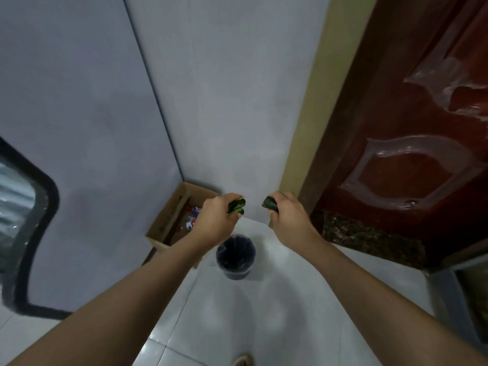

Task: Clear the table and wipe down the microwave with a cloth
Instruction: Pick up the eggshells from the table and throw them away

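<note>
Overall: waste disposal in progress, judged.
Cardboard box (182,220): left of bin (235,256).
Left hand (215,220): above bin, gripped green scrap (236,206).
Right hand (287,215): right of bin, clutched green piece (270,203).
Handling: probably light, limp; pinch edges.

You are looking at a dim, evenly lit scene with a cool grey cast; no lamp is showing. Soft pale reflections are glinting off the glossy floor tiles (237,310), and glare is catching the plastic film on the red door (412,165). The wide lens is bending the wall corner and door frame outward (strongest at the edges). Everything is looking slightly soft, and the dark-rimmed window (23,228) at the left is smearing into blur.
</note>
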The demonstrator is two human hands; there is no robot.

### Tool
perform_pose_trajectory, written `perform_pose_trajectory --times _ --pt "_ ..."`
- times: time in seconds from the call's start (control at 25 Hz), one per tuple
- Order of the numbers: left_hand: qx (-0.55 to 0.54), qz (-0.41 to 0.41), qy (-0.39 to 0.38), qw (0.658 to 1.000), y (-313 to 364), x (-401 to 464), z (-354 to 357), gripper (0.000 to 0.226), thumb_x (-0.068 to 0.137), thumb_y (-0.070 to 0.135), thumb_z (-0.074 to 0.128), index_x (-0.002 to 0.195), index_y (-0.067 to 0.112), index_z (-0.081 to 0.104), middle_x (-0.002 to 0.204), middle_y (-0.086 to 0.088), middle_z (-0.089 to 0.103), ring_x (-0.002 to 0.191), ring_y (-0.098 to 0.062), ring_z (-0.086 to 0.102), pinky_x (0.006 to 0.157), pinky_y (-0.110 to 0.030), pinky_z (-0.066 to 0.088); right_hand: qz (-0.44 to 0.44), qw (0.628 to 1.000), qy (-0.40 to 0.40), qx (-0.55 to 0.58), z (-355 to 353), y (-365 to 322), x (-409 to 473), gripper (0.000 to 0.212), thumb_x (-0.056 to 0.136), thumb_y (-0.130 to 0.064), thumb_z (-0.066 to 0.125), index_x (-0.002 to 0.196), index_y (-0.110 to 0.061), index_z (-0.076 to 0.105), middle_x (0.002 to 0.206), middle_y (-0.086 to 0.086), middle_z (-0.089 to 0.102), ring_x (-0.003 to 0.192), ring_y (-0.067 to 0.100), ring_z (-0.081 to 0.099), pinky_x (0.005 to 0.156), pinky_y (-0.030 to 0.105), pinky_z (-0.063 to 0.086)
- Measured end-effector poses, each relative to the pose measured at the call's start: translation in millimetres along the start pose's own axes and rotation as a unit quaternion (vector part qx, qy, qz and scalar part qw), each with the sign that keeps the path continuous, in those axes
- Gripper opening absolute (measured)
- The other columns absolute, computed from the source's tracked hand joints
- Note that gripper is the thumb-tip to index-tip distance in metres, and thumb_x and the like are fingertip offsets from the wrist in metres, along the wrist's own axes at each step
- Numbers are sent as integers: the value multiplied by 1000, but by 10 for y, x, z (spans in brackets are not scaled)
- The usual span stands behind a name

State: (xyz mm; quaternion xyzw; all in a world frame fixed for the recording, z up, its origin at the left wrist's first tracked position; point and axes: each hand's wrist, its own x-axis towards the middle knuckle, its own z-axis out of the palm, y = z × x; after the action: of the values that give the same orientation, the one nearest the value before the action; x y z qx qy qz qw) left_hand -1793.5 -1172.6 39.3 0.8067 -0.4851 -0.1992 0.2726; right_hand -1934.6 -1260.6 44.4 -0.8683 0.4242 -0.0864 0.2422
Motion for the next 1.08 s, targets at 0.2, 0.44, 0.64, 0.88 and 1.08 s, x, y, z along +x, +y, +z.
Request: perform_pose_trajectory --times 0.2,0.44,0.64,0.88,1.08 --pt "14 -62 30 998 -114 305 104 41 87 12 61 127 16 58 120 -5 66 109 -22 61 95 -31 48 -56 997 -43 10 166 133 564 25 92 -7 49 117 -7 52 115 14 47 105 30 49 84 31 38" --pt "-1 -158 81 984 -108 559 481 43 88 14 61 130 18 55 123 -3 64 109 -20 60 93 -29 47 -144 981 -129 5 276 440 1119 31 96 -12 46 126 -7 47 118 14 46 107 30 51 90 32 41" --pt "-26 -254 142 956 -9 708 1035 43 88 14 62 130 19 55 124 -4 63 110 -21 60 94 -30 47 -196 961 -194 0 467 886 1439 31 95 -13 47 125 -7 48 120 15 46 110 31 50 93 33 40" --pt "-47 -302 167 937 -287 906 1781 41 89 13 61 130 19 55 127 -5 61 112 -22 58 97 -35 48 -215 949 -229 12 1038 1451 1634 36 95 -11 47 131 -8 45 126 15 46 116 28 48 97 30 38" --pt "-31 -313 163 935 -870 1005 2485 40 90 15 60 129 20 55 126 -4 62 112 -22 59 96 -33 48 -213 947 -240 10 1843 1898 1744 35 96 -13 46 131 -8 44 127 14 45 118 28 47 98 30 38"
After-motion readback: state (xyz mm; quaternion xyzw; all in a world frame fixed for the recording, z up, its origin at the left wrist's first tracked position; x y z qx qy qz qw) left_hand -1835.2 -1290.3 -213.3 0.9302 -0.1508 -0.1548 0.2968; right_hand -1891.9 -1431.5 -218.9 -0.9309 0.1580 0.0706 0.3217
